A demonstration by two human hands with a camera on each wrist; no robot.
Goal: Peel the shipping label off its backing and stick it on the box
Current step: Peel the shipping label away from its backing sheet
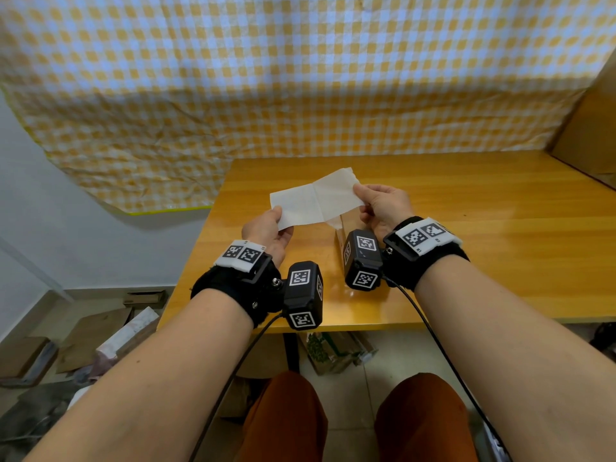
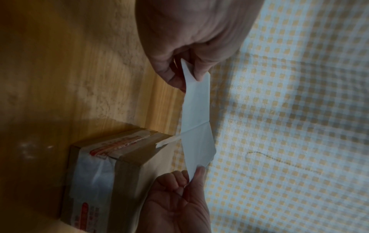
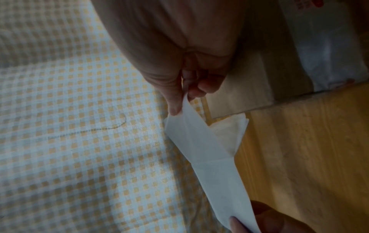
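Note:
Both hands hold a white shipping label sheet (image 1: 316, 198) stretched in the air above the wooden table (image 1: 466, 245). My left hand (image 1: 276, 218) pinches its near left corner between thumb and fingers (image 2: 169, 75). At the sheet's right end, my right hand (image 1: 361, 195) pinches one layer. In the right wrist view the sheet (image 3: 215, 173) splits there, and a cream layer (image 3: 231, 130) curls away behind the pinched strip. The taped cardboard box (image 2: 111, 157) stands on the table under my right hand. In the head view the box (image 1: 346, 223) is mostly hidden by the wrist camera.
A yellow-and-white checked cloth (image 1: 300, 78) hangs on the wall behind the table. A large cardboard panel (image 1: 590, 128) leans at the back right. Cardboard and bags (image 1: 100, 335) lie on the floor to the left, and more packaging (image 1: 333, 351) sits under the table.

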